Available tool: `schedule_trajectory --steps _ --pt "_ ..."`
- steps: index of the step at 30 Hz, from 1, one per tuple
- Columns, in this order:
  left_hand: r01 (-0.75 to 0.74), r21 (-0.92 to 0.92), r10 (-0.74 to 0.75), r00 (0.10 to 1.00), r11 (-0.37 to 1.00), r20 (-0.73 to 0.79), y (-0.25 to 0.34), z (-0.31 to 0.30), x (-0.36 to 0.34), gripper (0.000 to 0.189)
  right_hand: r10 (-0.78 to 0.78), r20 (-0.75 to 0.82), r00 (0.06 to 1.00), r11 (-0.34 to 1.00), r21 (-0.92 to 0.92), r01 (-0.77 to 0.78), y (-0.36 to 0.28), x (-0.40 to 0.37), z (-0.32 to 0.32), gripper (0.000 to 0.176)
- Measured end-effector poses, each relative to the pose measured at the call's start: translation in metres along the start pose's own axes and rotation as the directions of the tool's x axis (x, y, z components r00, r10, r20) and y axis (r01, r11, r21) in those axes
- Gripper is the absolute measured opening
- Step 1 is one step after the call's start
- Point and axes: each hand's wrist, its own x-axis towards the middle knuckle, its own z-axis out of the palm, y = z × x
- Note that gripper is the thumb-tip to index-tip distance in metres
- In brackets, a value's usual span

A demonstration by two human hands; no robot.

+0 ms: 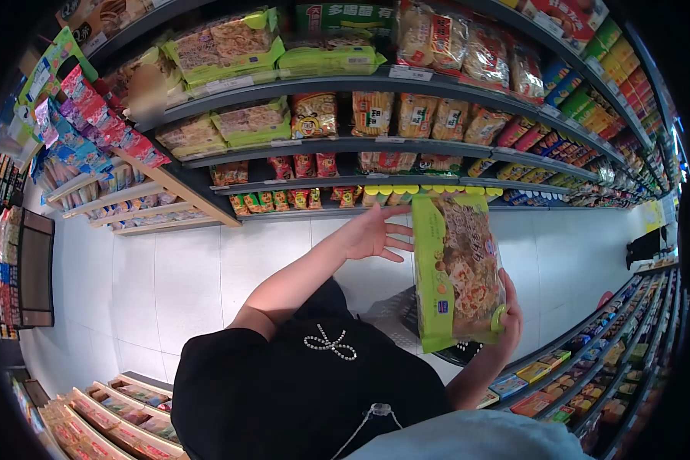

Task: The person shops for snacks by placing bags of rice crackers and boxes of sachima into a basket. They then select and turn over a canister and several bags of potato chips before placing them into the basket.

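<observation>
A large green snack package (460, 268) with a clear window, its contents brown and crumbly, is held upright in front of my body. My right hand (510, 310) grips its right edge near the lower corner, the fingers partly hidden by the pack. On the other side, my left hand (372, 234) is open, fingers spread and pointing at the package's left edge. Below the pack, a black shopping basket (395, 320) shows partly, the rest covered by the pack and my shirt.
Shelves ahead carry similar green packages (226, 46), bagged crackers (433, 38) and small snack bags (303, 165). Hanging pink pouches (103, 115) stand at left. Another shelf (567, 368) with boxed goods runs along the right. Pale floor tiles (188, 268) lie between.
</observation>
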Motion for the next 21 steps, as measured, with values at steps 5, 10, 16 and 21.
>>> schedule_trajectory --steps 5,10,16,21 --pt "-0.118 0.185 0.142 0.982 0.976 -0.123 0.044 0.01 -0.017 0.073 -0.022 0.275 0.961 0.995 -0.088 0.048 0.009 0.067 0.053 0.022" --pt "-0.262 0.137 0.294 0.893 0.955 -0.341 0.101 0.008 -0.026 0.06 -0.053 0.589 0.806 0.966 -0.174 0.191 0.011 0.141 0.111 0.027" --pt "-0.517 0.094 0.524 0.823 0.851 -0.22 0.173 0.003 -0.044 0.053 -0.193 0.357 0.914 0.968 0.223 0.118 0.035 0.196 0.172 0.073" --pt "-0.661 0.288 0.718 0.67 0.693 -0.188 0.206 0.003 -0.044 0.058 -0.095 0.345 0.934 0.959 0.283 -0.007 0.069 0.218 0.189 0.086"
